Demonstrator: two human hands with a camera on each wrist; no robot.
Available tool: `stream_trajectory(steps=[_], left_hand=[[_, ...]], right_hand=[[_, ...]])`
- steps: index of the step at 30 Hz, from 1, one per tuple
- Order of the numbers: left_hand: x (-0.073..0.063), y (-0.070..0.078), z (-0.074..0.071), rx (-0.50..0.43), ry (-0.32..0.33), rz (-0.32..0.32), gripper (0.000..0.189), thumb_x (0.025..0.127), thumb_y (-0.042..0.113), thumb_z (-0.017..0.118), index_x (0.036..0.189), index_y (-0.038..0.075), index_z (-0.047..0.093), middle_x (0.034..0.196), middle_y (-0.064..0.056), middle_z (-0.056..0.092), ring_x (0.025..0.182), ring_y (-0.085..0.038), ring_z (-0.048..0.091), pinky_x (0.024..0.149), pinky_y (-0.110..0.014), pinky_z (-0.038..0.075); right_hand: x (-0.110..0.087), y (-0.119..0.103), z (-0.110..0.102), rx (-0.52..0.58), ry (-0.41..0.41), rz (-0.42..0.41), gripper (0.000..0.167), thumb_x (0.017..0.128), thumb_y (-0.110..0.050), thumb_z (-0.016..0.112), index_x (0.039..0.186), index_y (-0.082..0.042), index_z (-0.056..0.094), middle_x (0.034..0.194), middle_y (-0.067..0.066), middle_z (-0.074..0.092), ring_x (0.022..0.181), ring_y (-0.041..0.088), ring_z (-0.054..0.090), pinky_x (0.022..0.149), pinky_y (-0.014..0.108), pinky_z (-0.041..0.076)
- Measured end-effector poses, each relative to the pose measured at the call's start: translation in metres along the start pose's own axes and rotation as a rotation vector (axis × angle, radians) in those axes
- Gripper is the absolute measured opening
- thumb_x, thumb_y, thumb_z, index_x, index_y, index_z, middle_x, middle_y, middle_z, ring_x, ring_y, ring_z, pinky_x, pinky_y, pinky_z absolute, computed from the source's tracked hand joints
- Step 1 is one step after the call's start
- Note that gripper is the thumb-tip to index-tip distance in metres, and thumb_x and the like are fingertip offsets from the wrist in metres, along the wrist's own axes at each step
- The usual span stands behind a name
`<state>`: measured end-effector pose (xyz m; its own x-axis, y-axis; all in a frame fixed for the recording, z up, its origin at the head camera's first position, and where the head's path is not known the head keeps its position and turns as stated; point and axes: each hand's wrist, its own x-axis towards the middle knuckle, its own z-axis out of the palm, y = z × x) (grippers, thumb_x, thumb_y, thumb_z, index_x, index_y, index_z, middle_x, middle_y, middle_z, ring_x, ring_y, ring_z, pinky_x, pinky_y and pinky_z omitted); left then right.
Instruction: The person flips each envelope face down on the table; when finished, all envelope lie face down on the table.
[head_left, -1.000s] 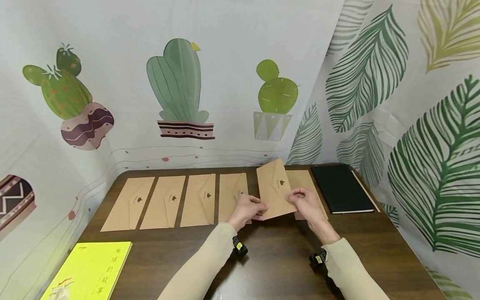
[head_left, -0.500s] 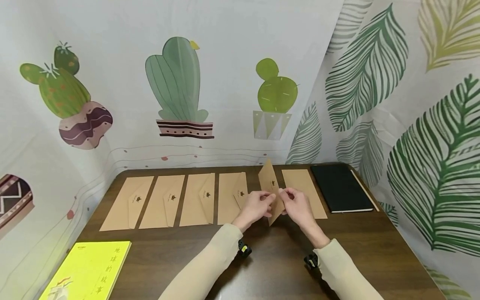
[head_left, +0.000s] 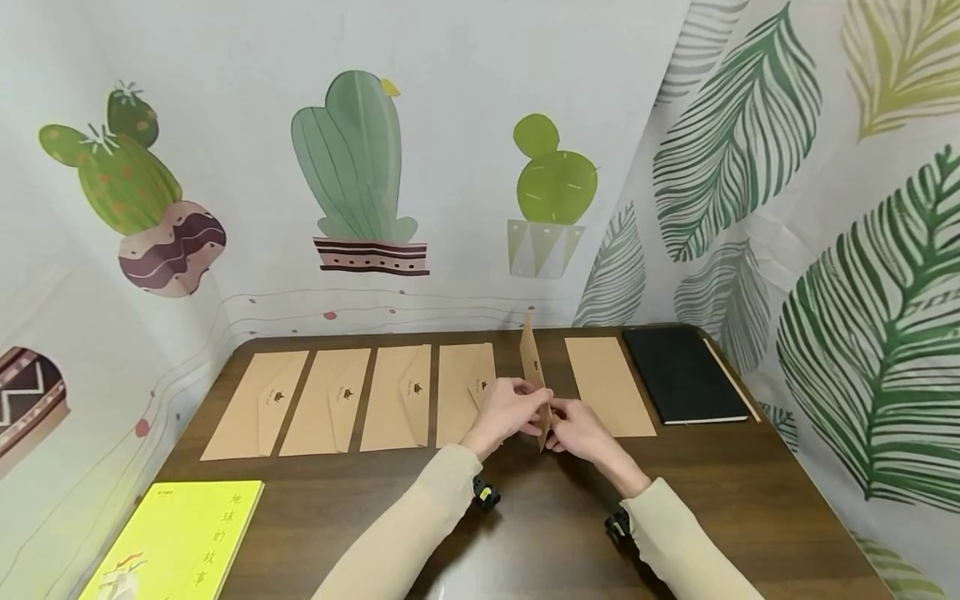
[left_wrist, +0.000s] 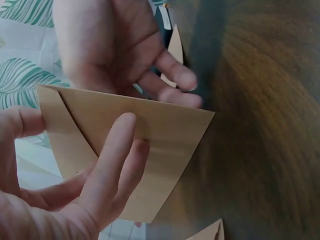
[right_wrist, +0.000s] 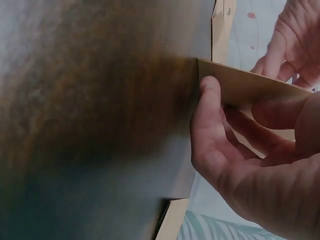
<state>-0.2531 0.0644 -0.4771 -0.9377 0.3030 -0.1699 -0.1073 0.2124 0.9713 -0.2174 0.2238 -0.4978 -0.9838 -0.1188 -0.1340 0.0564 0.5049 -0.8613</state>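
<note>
A brown paper envelope (head_left: 529, 358) stands nearly on edge between both hands, its flap side and small dark crown print facing left. My left hand (head_left: 507, 414) pinches it, with the thumb at its edge and extended fingers (left_wrist: 116, 150) along the flap side. My right hand (head_left: 583, 431) is on the other side, its thumb and loosely bent fingers (right_wrist: 209, 92) touching the plain face. In the left wrist view the envelope (left_wrist: 170, 142) partly hides the right fingers. Another envelope (head_left: 611, 387) lies flat, plain side up, just right of the hands.
Several matching envelopes (head_left: 395, 398) lie in a row to the left, crown prints up. A black notebook (head_left: 684, 375) and a thin light stick (head_left: 731, 381) lie at the right. A yellow book (head_left: 176, 533) is at the front left of the brown table (head_left: 352, 500).
The held envelope has turned from facing me to nearly edge-on. My right hand has moved left and lower, from its right edge onto its plain face.
</note>
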Motion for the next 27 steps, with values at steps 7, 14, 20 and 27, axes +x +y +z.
stream_trajectory(steps=[7,14,20,27], left_hand=[[-0.005,0.004,-0.009,0.009,-0.002,0.048,0.040,0.099,0.013,0.062,0.130,-0.011,0.070,0.110,-0.028,0.079,0.075,-0.030,0.083,0.065,-0.033,0.067],[-0.007,0.002,-0.017,-0.072,0.027,0.073,0.033,0.101,0.004,0.061,0.128,-0.013,0.070,0.094,-0.019,0.077,0.067,-0.024,0.077,0.066,-0.037,0.068],[-0.005,-0.002,-0.020,-0.074,0.091,0.040,0.034,0.096,-0.003,0.062,0.127,-0.015,0.069,0.088,-0.014,0.071,0.066,-0.015,0.066,0.066,-0.037,0.068],[0.001,-0.005,-0.018,0.248,0.133,-0.028,0.037,0.088,-0.003,0.061,0.122,-0.017,0.069,0.144,-0.048,0.055,0.056,-0.025,0.078,0.054,-0.032,0.063]], right_hand=[[0.003,0.006,-0.001,0.032,-0.025,0.018,0.035,0.112,-0.009,0.052,0.136,0.012,0.065,0.095,0.020,0.077,0.072,0.016,0.072,0.067,0.032,0.065],[0.004,0.010,-0.004,-0.007,0.033,0.056,0.044,0.112,-0.024,0.058,0.136,0.012,0.063,0.090,0.012,0.073,0.072,0.014,0.067,0.066,0.029,0.062],[0.004,0.008,-0.011,-0.057,0.136,0.060,0.046,0.106,-0.028,0.070,0.131,0.010,0.066,0.076,0.006,0.064,0.064,0.015,0.059,0.061,0.028,0.050],[0.010,0.010,-0.018,-0.198,0.190,0.093,0.051,0.098,-0.031,0.077,0.128,0.010,0.070,0.089,0.011,0.069,0.075,0.019,0.061,0.066,0.028,0.047]])
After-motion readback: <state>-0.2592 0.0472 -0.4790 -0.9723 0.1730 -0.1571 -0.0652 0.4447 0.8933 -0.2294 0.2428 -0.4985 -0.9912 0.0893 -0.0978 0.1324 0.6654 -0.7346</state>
